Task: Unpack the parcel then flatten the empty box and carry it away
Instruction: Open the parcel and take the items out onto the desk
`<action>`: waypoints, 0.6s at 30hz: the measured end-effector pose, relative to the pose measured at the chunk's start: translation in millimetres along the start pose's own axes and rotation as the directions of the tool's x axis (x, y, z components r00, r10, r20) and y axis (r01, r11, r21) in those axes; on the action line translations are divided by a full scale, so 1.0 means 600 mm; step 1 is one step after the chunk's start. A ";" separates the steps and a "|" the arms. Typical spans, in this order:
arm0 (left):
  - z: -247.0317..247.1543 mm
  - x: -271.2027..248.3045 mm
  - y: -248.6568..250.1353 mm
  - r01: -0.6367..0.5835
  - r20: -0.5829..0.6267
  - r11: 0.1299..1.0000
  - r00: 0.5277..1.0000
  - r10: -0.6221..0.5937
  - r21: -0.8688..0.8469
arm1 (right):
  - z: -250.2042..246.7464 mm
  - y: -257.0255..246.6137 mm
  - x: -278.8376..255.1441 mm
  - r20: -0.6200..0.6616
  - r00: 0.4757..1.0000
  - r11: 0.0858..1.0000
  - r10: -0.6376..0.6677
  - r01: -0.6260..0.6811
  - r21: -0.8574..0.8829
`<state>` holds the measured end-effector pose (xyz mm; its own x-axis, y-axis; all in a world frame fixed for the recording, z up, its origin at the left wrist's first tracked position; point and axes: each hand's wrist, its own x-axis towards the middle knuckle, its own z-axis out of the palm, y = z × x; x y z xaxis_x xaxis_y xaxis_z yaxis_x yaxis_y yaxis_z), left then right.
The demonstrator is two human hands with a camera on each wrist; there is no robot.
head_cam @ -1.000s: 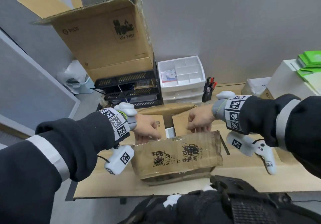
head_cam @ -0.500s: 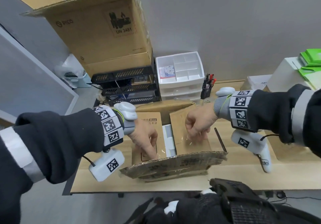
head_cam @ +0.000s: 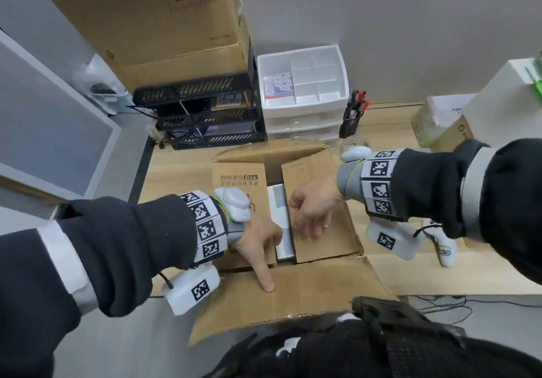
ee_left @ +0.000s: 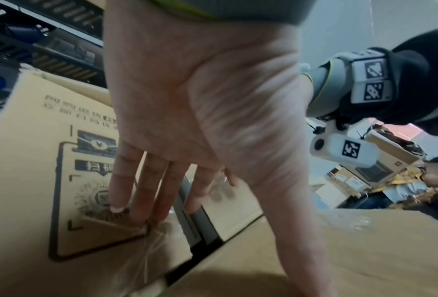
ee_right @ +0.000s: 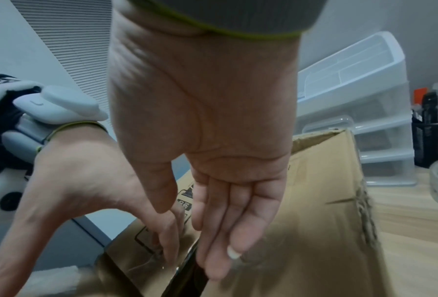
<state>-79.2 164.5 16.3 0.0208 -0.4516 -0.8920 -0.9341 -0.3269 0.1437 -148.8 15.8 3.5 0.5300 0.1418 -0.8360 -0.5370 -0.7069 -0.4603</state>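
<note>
My left hand (head_cam: 254, 238) is spread flat, fingers straight: the thumb reaches down onto the near outer flap (head_cam: 293, 298) of the parcel (head_cam: 322, 242), while the other fingertips press on the printed left inner flap (head_cam: 239, 184), as the left wrist view shows. It grips nothing. My right hand (head_cam: 312, 210) is likewise open, fingers extended and close together, their tips resting on the plain right inner flap (head_cam: 325, 239) just beside the gap; I see nothing held in it either. Between the two inner flaps a narrow slot shows a white, grey-striped item (head_cam: 282, 225) lying inside the box. The parcel sits on the wooden desk (head_cam: 410, 269), its near flap folded out toward me over the desk edge and its far flap (head_cam: 272, 150) tilted back. Beyond it stand a black mesh tray stack (head_cam: 202, 113) with a large cardboard carton (head_cam: 152, 22) on top, a white drawer unit (head_cam: 305, 93) and a black pen holder (head_cam: 350, 121). A white handheld controller (head_cam: 445, 250) hangs beside my right wrist.
</note>
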 end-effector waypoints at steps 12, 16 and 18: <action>0.039 0.066 -0.009 -0.138 -0.108 0.934 0.977 0.183 0.331 | 0.032 0.028 0.051 0.022 1.000 1.000 -0.010 0.010 -0.001; 0.047 0.084 -0.004 -0.091 -0.086 0.913 0.987 0.135 0.397 | 0.035 0.035 0.061 0.020 1.000 1.000 -0.021 0.021 0.004; 0.050 0.090 -0.001 -0.075 -0.078 0.909 0.990 0.117 0.409 | 0.036 0.037 0.064 0.004 0.999 0.999 -0.032 0.032 0.002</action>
<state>-88.4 165.2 -44.5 -0.0606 -0.5504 -0.8327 -0.9968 0.0763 0.0221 -154.6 20.3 -45.4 0.5447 0.1669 -0.8219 -0.5210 -0.7006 -0.4876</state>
